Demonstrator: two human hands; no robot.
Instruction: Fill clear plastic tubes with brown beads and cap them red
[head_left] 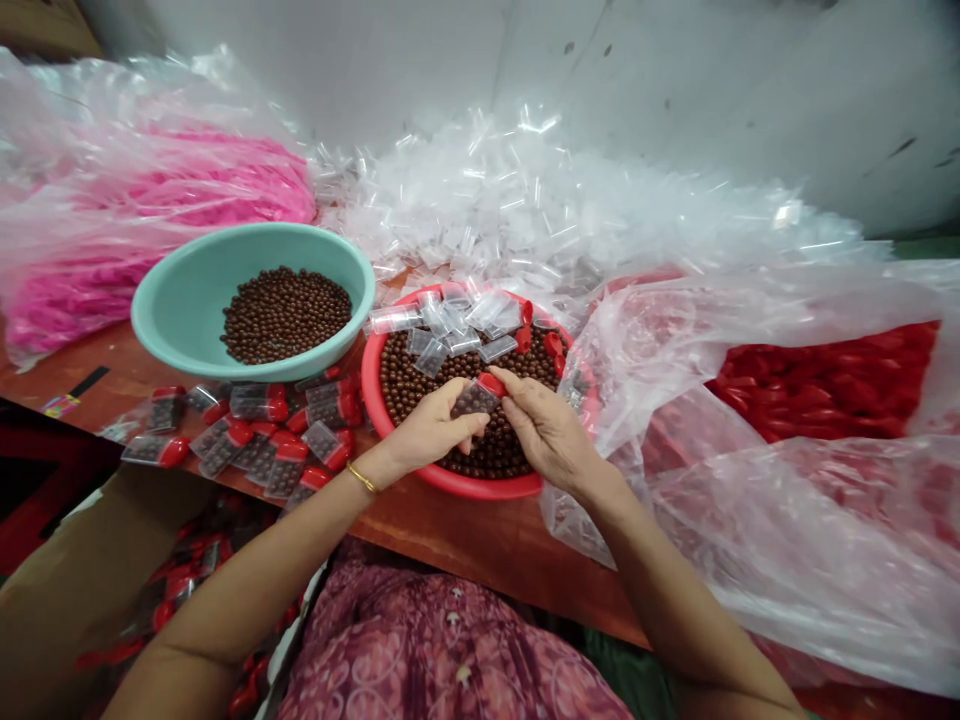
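Observation:
My left hand [435, 428] is closed round a small clear tube [474, 400] filled with brown balls. My right hand [546, 428] pinches the tube's red cap [493, 384] at its right end. Both hands hover over a red bowl [450, 478] full of brown balls, with several empty clear tubes [450, 325] and loose red caps [551, 343] lying at its far side.
A teal bowl [187, 300] of brown balls stands at the left. Filled red-capped tubes [255, 435] lie on the wooden table [480, 540] before it. Behind is a heap of empty clear tubes [525, 210]. Bags hold pink items [172, 210] and red caps [825, 385].

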